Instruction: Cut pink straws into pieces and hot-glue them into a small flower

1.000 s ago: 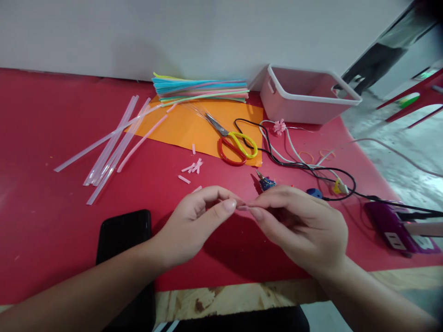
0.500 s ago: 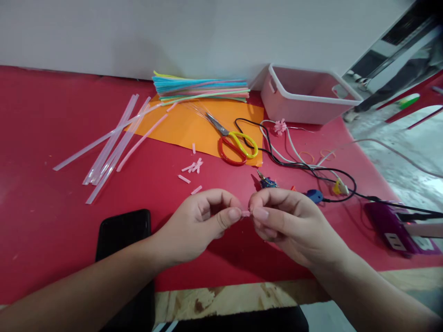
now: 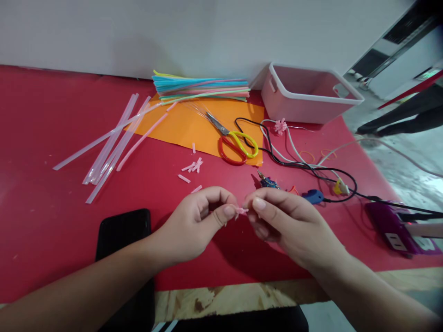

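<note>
My left hand (image 3: 197, 226) and my right hand (image 3: 287, 221) meet above the red table cover (image 3: 51, 221), near its front edge. Between their pinched fingertips is a small pink straw piece (image 3: 241, 210), held from both sides. Several more cut pink bits (image 3: 194, 167) lie on the cover just beyond my hands. Red-and-yellow scissors (image 3: 235, 144) rest on an orange sheet (image 3: 187, 124) farther back.
A bundle of coloured straws (image 3: 200, 87) lies by the wall, with clear straws (image 3: 110, 143) scattered to the left. A white tub (image 3: 308, 99) stands at the back right. Cables (image 3: 304, 161), a purple power strip (image 3: 398, 226) and a black phone (image 3: 122, 235) surround my hands.
My hands have drawn slightly closer to me and reworked their pinch on the pink piece. A person's legs have come into view at the far right.
</note>
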Demonstrator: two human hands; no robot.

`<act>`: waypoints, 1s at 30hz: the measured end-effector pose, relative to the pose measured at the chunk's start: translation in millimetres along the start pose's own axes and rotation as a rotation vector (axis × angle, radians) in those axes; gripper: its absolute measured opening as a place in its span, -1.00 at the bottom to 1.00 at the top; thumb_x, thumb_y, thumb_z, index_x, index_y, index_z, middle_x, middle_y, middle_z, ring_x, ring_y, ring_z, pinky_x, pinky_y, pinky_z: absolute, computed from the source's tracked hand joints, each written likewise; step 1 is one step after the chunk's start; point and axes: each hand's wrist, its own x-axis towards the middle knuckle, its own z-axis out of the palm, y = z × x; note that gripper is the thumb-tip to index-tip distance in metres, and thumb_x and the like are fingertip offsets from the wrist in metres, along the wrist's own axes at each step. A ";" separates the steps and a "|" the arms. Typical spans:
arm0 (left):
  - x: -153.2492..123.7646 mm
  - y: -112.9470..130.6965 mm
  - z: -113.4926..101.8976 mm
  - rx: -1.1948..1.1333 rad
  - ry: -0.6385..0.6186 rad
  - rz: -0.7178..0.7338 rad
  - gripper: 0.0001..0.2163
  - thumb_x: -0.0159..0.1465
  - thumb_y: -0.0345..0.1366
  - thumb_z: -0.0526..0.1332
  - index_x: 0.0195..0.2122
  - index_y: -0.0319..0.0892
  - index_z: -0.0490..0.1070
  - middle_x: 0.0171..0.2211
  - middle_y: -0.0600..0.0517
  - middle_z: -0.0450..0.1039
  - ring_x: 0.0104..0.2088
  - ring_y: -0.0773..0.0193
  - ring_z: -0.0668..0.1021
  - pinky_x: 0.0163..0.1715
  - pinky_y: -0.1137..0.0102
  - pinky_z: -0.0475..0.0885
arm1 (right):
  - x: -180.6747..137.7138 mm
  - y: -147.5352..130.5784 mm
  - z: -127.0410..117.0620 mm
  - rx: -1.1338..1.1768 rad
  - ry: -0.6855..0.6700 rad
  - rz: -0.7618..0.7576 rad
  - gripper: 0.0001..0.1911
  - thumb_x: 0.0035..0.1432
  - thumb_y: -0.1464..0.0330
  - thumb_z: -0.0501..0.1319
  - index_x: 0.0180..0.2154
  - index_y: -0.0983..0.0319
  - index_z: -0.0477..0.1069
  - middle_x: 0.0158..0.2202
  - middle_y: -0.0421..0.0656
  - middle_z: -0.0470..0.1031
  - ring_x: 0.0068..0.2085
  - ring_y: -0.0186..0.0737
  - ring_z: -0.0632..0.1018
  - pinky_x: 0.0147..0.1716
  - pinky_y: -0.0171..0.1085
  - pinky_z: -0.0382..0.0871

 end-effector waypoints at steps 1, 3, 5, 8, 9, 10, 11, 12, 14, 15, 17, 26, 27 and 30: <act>-0.1 -0.4 -0.1 -0.015 -0.008 -0.008 -0.81 0.40 -0.23 0.24 -0.33 -0.19 0.38 -0.47 0.18 0.30 -0.48 0.42 0.28 -0.44 0.45 0.22 | -1.6 0.4 -0.4 -0.166 0.059 -0.159 -0.83 0.31 0.24 0.30 -0.25 0.21 0.55 -0.45 -0.23 0.48 -0.50 -0.42 0.43 -0.56 -0.42 0.29; -0.1 -0.8 -0.2 -0.036 -0.025 -0.027 -0.78 0.39 -0.19 0.26 -0.33 -0.19 0.38 -0.45 0.17 0.30 -0.47 0.42 0.29 -0.44 0.45 0.20 | -4.2 0.3 -1.7 -0.481 0.124 -0.481 -0.93 0.30 0.36 0.31 -0.18 0.17 0.56 -0.35 -0.20 0.57 -0.36 -0.36 0.54 -0.43 -0.39 0.42; 0.0 -0.8 -0.1 -0.053 -0.043 -0.047 -0.76 0.37 -0.15 0.29 -0.33 -0.20 0.39 -0.43 0.16 0.30 -0.45 0.42 0.29 -0.45 0.46 0.18 | -5.2 -0.7 -3.2 -0.701 0.127 -0.725 -0.88 0.26 0.46 0.34 -0.15 0.18 0.55 -0.29 -0.17 0.61 -0.27 -0.34 0.59 -0.30 -0.39 0.48; 0.3 0.1 -0.1 -0.076 -0.067 -0.065 -0.74 0.36 -0.13 0.30 -0.33 -0.21 0.38 -0.44 0.17 0.27 -0.47 0.43 0.24 -0.46 0.46 0.16 | -4.4 -2.6 -4.9 -0.823 0.096 -0.882 -0.89 0.24 0.51 0.35 -0.19 0.24 0.54 -0.29 -0.14 0.60 -0.25 -0.36 0.60 -0.19 -0.40 0.51; 0.4 0.4 -0.1 -0.077 -0.073 -0.065 -0.74 0.36 -0.14 0.30 -0.34 -0.21 0.38 -0.45 0.18 0.26 -0.47 0.43 0.22 -0.45 0.46 0.16 | -3.8 -2.9 -5.2 -0.832 0.087 -0.897 -0.91 0.24 0.52 0.35 -0.20 0.26 0.53 -0.30 -0.14 0.59 -0.26 -0.36 0.60 -0.18 -0.40 0.52; 0.4 0.7 0.0 -0.076 -0.079 -0.069 -0.75 0.37 -0.15 0.29 -0.35 -0.21 0.37 -0.46 0.19 0.25 -0.48 0.43 0.21 -0.45 0.46 0.16 | -3.3 -3.1 -5.4 -0.836 0.079 -0.902 -0.92 0.25 0.52 0.34 -0.21 0.27 0.53 -0.30 -0.13 0.58 -0.26 -0.36 0.60 -0.19 -0.41 0.52; 0.4 0.8 0.1 -0.075 -0.085 -0.073 -0.75 0.37 -0.16 0.29 -0.35 -0.20 0.37 -0.46 0.19 0.25 -0.48 0.42 0.20 -0.44 0.46 0.16 | -2.8 -3.1 -5.5 -0.839 0.073 -0.906 -0.93 0.26 0.52 0.33 -0.22 0.28 0.52 -0.31 -0.13 0.58 -0.27 -0.36 0.60 -0.19 -0.41 0.52; 0.3 0.8 0.1 -0.075 -0.090 -0.079 -0.75 0.38 -0.16 0.28 -0.36 -0.20 0.37 -0.45 0.18 0.25 -0.47 0.42 0.20 -0.44 0.46 0.16 | -2.5 -3.0 -5.5 -0.841 0.067 -0.909 -0.94 0.27 0.53 0.32 -0.23 0.28 0.52 -0.32 -0.12 0.57 -0.27 -0.36 0.60 -0.19 -0.41 0.53; 0.0 0.3 0.2 -0.080 -0.102 -0.085 -0.76 0.38 -0.18 0.29 -0.36 -0.20 0.38 -0.45 0.18 0.25 -0.46 0.41 0.19 -0.44 0.47 0.15 | -2.0 -2.4 -5.2 -0.846 0.064 -0.918 -0.95 0.28 0.53 0.29 -0.24 0.29 0.51 -0.33 -0.12 0.57 -0.27 -0.35 0.59 -0.19 -0.40 0.53; -0.1 0.0 0.1 -0.086 -0.106 -0.089 -0.77 0.38 -0.19 0.29 -0.36 -0.20 0.38 -0.46 0.19 0.23 -0.47 0.41 0.18 -0.44 0.47 0.14 | -1.8 -2.1 -5.0 -0.846 0.066 -0.922 -0.94 0.29 0.53 0.28 -0.24 0.29 0.51 -0.33 -0.12 0.57 -0.27 -0.35 0.60 -0.19 -0.40 0.54; -0.2 -0.8 -0.2 -0.101 -0.111 -0.097 -0.78 0.39 -0.19 0.28 -0.35 -0.19 0.38 -0.50 0.22 0.19 -0.49 0.42 0.15 -0.45 0.47 0.14 | -1.8 -1.7 -4.4 -0.845 0.071 -0.921 -0.93 0.30 0.54 0.27 -0.25 0.29 0.51 -0.33 -0.11 0.57 -0.27 -0.35 0.60 -0.19 -0.40 0.54; -0.1 0.8 -1.1 -0.106 -0.088 -0.079 -0.73 0.35 -0.11 0.32 -0.33 -0.21 0.40 -0.45 0.18 0.26 -0.45 0.42 0.25 -0.43 0.48 0.17 | -4.5 -3.8 -3.4 -0.948 0.111 -0.937 -0.88 0.27 0.53 0.27 -0.16 0.33 0.55 -0.28 -0.05 0.63 -0.23 -0.34 0.64 -0.14 -0.42 0.57; -0.3 0.9 -1.1 -0.102 -0.089 -0.080 -0.74 0.36 -0.11 0.31 -0.33 -0.21 0.40 -0.45 0.19 0.25 -0.46 0.42 0.24 -0.44 0.47 0.16 | -4.4 -3.8 -3.2 -0.951 0.110 -0.943 -0.88 0.26 0.54 0.27 -0.17 0.32 0.55 -0.29 -0.06 0.63 -0.25 -0.34 0.64 -0.15 -0.42 0.58; -0.4 0.6 -0.9 -0.095 -0.097 -0.083 -0.75 0.36 -0.13 0.31 -0.32 -0.21 0.41 -0.46 0.19 0.25 -0.47 0.42 0.21 -0.45 0.47 0.15 | -4.1 -3.8 -2.2 -0.954 0.119 -0.961 -0.87 0.24 0.55 0.27 -0.19 0.28 0.54 -0.32 -0.09 0.64 -0.29 -0.34 0.64 -0.18 -0.40 0.60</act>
